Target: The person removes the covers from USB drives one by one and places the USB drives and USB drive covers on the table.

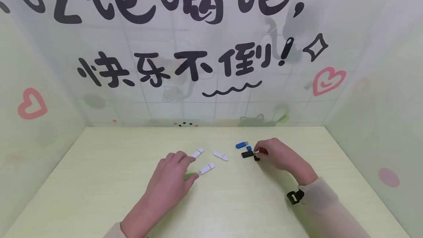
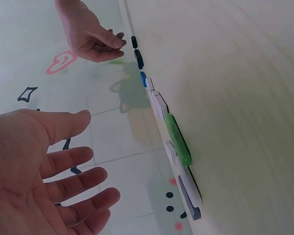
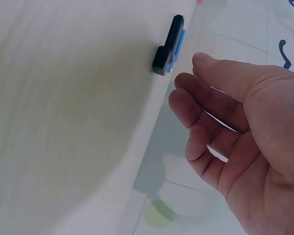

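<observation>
My left hand [image 1: 170, 181] hovers, fingers spread, over a green USB stick [image 2: 178, 139] that it partly covers in the head view. Around it lie a capped white USB stick [image 1: 206, 169], another white one [image 1: 198, 152], and a third [image 1: 220, 156] further right. A grey-blue strip [image 2: 189, 198] shows beside a white stick in the left wrist view. My right hand [image 1: 275, 154] is by a black USB stick [image 1: 247, 154] and its separate black cap [image 1: 256, 158]; its fingers are loosely bent around nothing. Behind these sit a blue USB stick [image 1: 241, 145] and its loose blue cap [image 1: 249, 148].
The pale wooden table [image 1: 109, 183] ends at a back wall [image 1: 191, 109] with large printed characters. Side walls enclose it on the left and right. A black strap buckle [image 1: 295, 196] sits at the right sleeve [image 1: 322, 197].
</observation>
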Demonstrator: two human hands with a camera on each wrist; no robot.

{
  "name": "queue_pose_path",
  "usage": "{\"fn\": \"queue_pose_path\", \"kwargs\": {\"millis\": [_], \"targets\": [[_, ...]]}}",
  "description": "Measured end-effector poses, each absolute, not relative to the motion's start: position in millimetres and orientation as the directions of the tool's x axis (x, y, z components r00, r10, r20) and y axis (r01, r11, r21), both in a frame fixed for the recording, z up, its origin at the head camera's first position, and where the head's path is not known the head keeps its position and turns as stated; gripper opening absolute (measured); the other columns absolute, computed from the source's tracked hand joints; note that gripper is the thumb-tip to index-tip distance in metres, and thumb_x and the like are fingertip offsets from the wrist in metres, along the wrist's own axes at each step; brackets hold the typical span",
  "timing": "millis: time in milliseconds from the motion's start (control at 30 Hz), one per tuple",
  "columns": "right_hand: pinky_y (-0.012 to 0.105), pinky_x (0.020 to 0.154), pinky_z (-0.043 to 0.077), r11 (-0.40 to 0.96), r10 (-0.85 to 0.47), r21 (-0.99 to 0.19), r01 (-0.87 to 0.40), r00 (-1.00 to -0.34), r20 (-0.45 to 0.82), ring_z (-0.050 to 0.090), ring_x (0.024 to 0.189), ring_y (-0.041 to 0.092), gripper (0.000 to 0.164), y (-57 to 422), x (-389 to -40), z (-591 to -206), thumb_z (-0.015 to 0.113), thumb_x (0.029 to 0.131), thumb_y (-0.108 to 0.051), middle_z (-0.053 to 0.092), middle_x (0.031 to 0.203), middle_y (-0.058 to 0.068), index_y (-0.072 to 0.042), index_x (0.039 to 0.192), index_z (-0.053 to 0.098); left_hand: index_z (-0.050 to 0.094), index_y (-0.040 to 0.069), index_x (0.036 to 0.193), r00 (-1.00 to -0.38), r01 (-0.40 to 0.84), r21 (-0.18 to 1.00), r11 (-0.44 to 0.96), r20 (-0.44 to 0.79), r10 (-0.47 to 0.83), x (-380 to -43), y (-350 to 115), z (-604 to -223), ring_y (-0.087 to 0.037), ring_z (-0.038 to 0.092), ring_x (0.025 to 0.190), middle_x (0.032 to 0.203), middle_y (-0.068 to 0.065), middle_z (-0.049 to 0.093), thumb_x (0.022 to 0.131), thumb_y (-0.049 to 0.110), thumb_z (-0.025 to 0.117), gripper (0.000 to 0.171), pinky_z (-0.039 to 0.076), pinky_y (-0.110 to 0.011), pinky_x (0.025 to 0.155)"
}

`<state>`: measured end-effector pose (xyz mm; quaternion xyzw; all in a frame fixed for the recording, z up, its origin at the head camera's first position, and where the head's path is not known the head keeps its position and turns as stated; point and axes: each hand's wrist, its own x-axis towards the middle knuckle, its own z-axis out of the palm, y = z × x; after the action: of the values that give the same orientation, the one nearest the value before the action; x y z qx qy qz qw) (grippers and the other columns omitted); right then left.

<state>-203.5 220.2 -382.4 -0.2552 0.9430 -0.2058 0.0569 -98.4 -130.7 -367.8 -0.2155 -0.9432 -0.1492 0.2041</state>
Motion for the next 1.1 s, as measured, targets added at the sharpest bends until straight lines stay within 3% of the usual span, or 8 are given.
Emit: {"fn": "queue_pose_path", "kwargs": {"millis": [367,600,800,1100], "targets": [[0.026,0.064,0.047,0.761,-0.545,-0.362,-0.538,-0.833,0.092,0.052,0.070,0.009,0.009,200.0,-179.8,-366.4,0.070,0.092,-0.014,0.059,0.081,-0.010,-0.011,0.101,0.071,0.073,0.011,0.110,-0.888,0.404,0.218,0.889,0.329,0.322,-111.6,-135.3,-367.5,-0.019,0.057,0.085,0.098,0.001,0.063,0.073,0.024,0.086,0.041,0.047,-0.033,0.071],[0.028,0.074,0.051,0.754,-0.565,-0.304,-0.582,-0.811,0.150,0.059,0.080,0.008,0.018,186.0,-164.1,-362.1,0.071,0.092,-0.021,0.065,0.093,-0.010,-0.012,0.108,0.072,0.073,0.009,0.110,-0.926,0.358,0.240,0.902,0.214,0.310,-120.8,-134.5,-368.0,-0.020,0.058,0.085,0.099,-0.001,0.064,0.075,0.024,0.085,0.039,0.049,-0.033,0.071],[0.031,0.080,0.052,0.727,-0.596,-0.261,-0.635,-0.773,0.219,0.065,0.091,0.016,0.021,178.9,-150.8,-359.5,0.071,0.092,-0.023,0.069,0.104,-0.003,-0.013,0.111,0.071,0.075,0.008,0.106,-0.937,0.349,0.263,0.899,0.128,0.326,-126.9,-131.8,-372.5,-0.015,0.057,0.077,0.091,0.000,0.064,0.076,0.017,0.084,0.033,0.047,-0.028,0.064],[0.030,0.082,0.052,0.724,-0.608,-0.218,-0.655,-0.754,0.249,0.063,0.094,0.012,0.023,171.2,-136.5,-356.0,0.072,0.092,-0.026,0.068,0.104,-0.006,-0.015,0.111,0.071,0.075,0.006,0.091,-0.932,0.361,0.224,0.905,0.072,0.354,-130.3,-127.0,-379.1,-0.013,0.052,0.065,0.079,0.001,0.059,0.079,0.013,0.081,0.016,0.046,-0.028,0.058]]}}
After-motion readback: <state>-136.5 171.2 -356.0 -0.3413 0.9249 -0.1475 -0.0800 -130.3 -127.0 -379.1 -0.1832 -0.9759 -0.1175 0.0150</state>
